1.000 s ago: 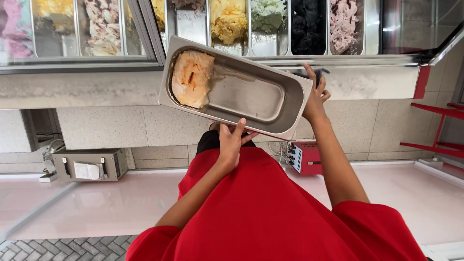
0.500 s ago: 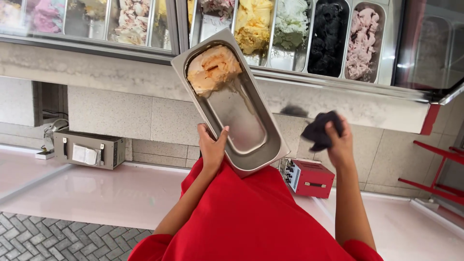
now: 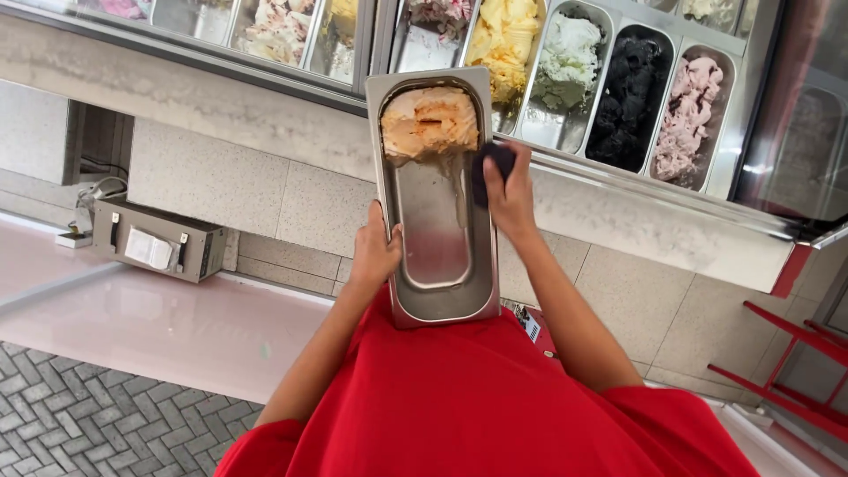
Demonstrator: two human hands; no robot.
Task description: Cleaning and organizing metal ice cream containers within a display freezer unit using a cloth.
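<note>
stainless steel, long and rectangular, the pan (image 3: 439,212) is held lengthwise out in front of a person in a red top (image 3: 495,397), its near end resting against the body and its far end pointing toward a glass-fronted display freezer (image 3: 565,79). a mound of pale orange ice cream (image 3: 430,122) fills only the far end of the pan; the rest of the inside is bare metal with a smeared, slightly brownish film

the left hand (image 3: 374,252) grips the pan's left rim near the middle, thumb hooked over the edge and fingers curled underneath out of sight. the right hand (image 3: 508,194) is at the right rim further up, fingers closed around a dark blue cloth (image 3: 491,168) and pressing it against the inner right wall, just below the ice cream

behind the pan, the freezer holds a row of tubs: yellow ice cream (image 3: 508,40) directly past the pan's far end, then pale green (image 3: 565,66), then black (image 3: 625,93), then pink with dark flecks (image 3: 689,115). more tubs sit further left behind the glass

below the freezer is a speckled stone wall. on the left, a small metal box (image 3: 159,240) with a white label stands on a pale pink counter (image 3: 177,327). grey herringbone paving (image 3: 79,424) shows at the lower left, and red metal bars (image 3: 795,353) at the lower right
</note>
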